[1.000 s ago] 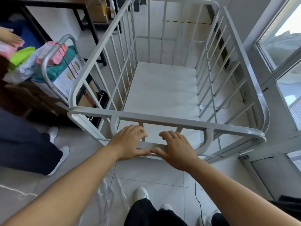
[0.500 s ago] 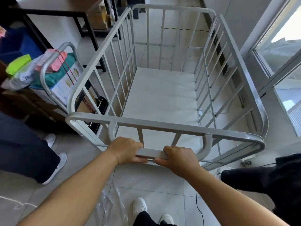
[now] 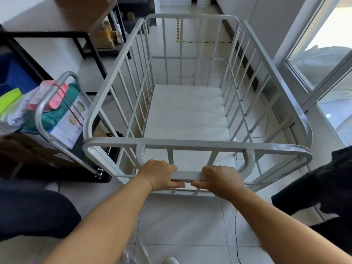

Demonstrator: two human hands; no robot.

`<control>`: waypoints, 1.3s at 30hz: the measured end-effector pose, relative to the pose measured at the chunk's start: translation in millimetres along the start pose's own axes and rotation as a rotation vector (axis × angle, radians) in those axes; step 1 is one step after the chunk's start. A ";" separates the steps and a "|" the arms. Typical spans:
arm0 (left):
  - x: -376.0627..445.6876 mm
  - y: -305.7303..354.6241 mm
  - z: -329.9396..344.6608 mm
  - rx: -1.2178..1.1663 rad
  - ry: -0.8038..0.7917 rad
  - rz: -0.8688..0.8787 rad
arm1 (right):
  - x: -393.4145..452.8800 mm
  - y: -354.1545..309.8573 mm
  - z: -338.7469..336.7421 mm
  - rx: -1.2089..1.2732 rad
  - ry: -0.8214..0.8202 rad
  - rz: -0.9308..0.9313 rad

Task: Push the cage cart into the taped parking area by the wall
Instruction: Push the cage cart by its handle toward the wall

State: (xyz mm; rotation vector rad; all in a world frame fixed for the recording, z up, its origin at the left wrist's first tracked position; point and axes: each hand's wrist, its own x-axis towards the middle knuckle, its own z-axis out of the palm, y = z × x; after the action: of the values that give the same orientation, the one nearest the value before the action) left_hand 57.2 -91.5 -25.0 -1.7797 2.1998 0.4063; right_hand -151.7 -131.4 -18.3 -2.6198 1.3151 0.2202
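Note:
A white metal cage cart (image 3: pixel 190 143) with barred sides and a bare white deck stands straight in front of me. My left hand (image 3: pixel 159 175) grips the left part of its low push handle (image 3: pixel 188 175), fingers curled over the bar. My right hand (image 3: pixel 221 179) grips the same bar just to the right. Beyond the cart's far end, yellow-and-black tape (image 3: pixel 202 42) marks a rectangle on the floor beside the right wall.
A second trolley (image 3: pixel 57 115) loaded with boxes and packets stands close on the left. Black-framed tables (image 3: pixel 82 40) lie beyond it. A window wall (image 3: pixel 323 73) runs along the right. A person in dark trousers (image 3: pixel 32 208) stands left; a dark garment (image 3: pixel 323 187) shows at right.
Both hands went from resting on the handle to gripping it. The cart has rolled forward along the window wall, and the floor tape ahead has come into clearer view.

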 end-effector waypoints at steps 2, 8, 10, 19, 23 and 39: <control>11.8 -10.2 -8.4 0.009 0.001 0.000 | 17.0 2.5 -2.9 -0.002 0.015 0.005; 55.7 -46.1 -28.6 0.015 -0.010 0.009 | 72.2 12.8 -17.1 -0.006 0.010 0.014; 73.3 -60.0 -35.2 0.011 -0.010 0.009 | 93.7 17.2 -22.4 -0.006 0.015 0.010; 158.7 -128.1 -72.9 -0.023 0.003 -0.015 | 203.3 39.4 -50.7 0.006 0.011 0.014; 194.9 -157.8 -92.9 -0.041 0.018 -0.026 | 252.5 50.0 -64.5 0.016 -0.009 0.022; 335.9 -275.3 -160.4 0.008 0.031 0.075 | 429.5 80.3 -107.3 -0.094 -0.006 0.117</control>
State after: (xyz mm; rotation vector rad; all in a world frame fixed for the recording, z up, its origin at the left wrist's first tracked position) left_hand 252.7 -511.1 -18.9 -1.7145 2.2920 0.3878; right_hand 42.8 -537.2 -18.7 -2.6174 1.4931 0.3144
